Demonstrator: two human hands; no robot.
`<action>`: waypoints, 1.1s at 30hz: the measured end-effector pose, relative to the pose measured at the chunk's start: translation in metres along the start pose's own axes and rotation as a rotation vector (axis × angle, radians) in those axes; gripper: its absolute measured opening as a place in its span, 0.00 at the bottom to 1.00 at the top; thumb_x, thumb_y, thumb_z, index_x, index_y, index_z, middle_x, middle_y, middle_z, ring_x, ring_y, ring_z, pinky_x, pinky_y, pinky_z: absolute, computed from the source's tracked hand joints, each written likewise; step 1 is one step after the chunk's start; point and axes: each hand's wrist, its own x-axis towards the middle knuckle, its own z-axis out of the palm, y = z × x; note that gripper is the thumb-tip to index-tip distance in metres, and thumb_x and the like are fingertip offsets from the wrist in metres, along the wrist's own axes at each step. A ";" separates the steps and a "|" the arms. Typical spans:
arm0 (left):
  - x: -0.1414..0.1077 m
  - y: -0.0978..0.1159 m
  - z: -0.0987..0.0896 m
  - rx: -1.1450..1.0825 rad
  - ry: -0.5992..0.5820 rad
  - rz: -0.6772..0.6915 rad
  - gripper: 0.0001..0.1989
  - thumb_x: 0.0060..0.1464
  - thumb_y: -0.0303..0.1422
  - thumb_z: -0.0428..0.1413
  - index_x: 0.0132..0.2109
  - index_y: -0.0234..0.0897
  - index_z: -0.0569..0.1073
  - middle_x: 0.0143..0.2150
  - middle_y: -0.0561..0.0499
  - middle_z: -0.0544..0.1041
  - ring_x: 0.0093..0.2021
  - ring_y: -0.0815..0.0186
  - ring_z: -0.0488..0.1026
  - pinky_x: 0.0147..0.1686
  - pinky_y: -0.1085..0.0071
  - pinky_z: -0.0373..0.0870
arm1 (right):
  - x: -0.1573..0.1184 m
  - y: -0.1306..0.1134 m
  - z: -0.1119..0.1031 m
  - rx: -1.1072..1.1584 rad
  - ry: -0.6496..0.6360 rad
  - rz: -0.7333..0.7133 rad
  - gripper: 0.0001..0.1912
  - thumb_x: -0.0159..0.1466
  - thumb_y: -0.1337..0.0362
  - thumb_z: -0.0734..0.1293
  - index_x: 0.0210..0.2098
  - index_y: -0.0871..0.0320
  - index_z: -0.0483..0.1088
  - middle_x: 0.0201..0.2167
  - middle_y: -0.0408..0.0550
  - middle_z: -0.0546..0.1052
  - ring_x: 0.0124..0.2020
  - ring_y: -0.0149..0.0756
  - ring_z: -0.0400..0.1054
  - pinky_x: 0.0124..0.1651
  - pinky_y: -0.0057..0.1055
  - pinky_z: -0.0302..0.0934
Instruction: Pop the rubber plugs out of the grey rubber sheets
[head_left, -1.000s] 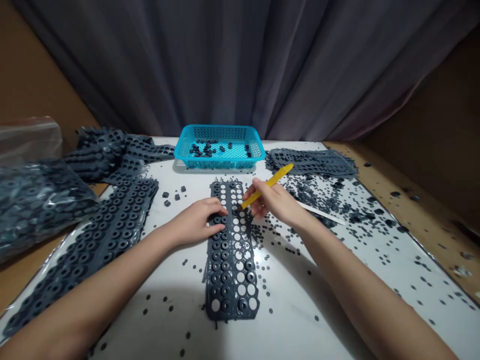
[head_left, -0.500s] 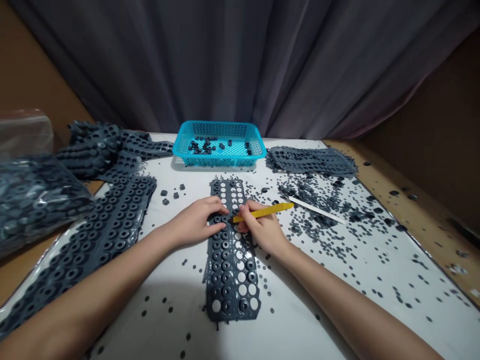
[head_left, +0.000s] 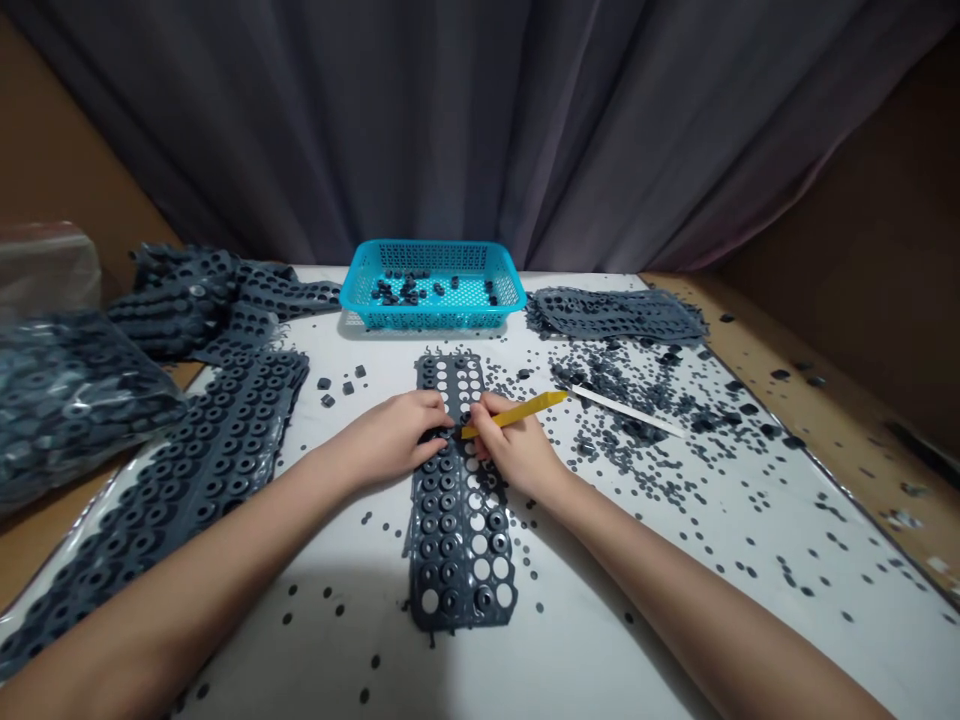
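The white table (head_left: 570, 660) carries a long dark sheet (head_left: 461, 520), running away from the person, beneath both hands. The left grip (head_left: 401, 430) rests on its left rows, thumb and fingers spread — whether anything is pinched, I cannot tell. The right grip (head_left: 517, 445) grasps a yellow tool (head_left: 521, 410), tip beside the left fingertips. The step looks like working rings (head_left: 448, 548) loose — calling for a steady sheet and careful push.

Head view looks down across table (head_left: 570, 650), seemingly near.

Yellow tool (head_left: 525, 408), white-dotted dark sheet (head_left: 463, 510)
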 end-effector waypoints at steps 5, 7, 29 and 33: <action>-0.005 0.009 0.010 0.199 0.069 0.029 0.13 0.61 0.28 0.44 0.37 0.34 0.73 0.34 0.46 0.70 0.35 0.63 0.67 0.36 0.66 0.67 | 0.000 0.000 0.001 0.031 0.008 0.005 0.16 0.66 0.59 0.56 0.22 0.55 0.56 0.14 0.38 0.64 0.18 0.30 0.62 0.25 0.27 0.55; -0.007 0.010 0.014 0.258 0.098 0.042 0.14 0.63 0.27 0.42 0.36 0.34 0.71 0.34 0.46 0.70 0.35 0.63 0.67 0.36 0.66 0.68 | -0.001 0.000 0.001 0.025 0.008 0.000 0.16 0.66 0.59 0.56 0.22 0.55 0.56 0.14 0.38 0.64 0.18 0.31 0.62 0.25 0.27 0.55; -0.002 0.000 0.020 -0.280 0.270 -0.237 0.07 0.58 0.32 0.49 0.37 0.36 0.71 0.30 0.52 0.72 0.28 0.67 0.66 0.31 0.71 0.62 | -0.002 -0.002 -0.001 -0.100 0.001 -0.028 0.17 0.67 0.61 0.54 0.21 0.55 0.54 0.16 0.39 0.63 0.20 0.31 0.58 0.27 0.29 0.49; -0.001 -0.002 0.020 -0.352 0.284 -0.294 0.09 0.58 0.35 0.50 0.36 0.35 0.72 0.25 0.54 0.68 0.25 0.69 0.62 0.27 0.73 0.57 | -0.002 -0.003 -0.002 -0.105 0.006 -0.030 0.17 0.66 0.62 0.54 0.21 0.55 0.54 0.16 0.39 0.62 0.21 0.31 0.58 0.27 0.28 0.49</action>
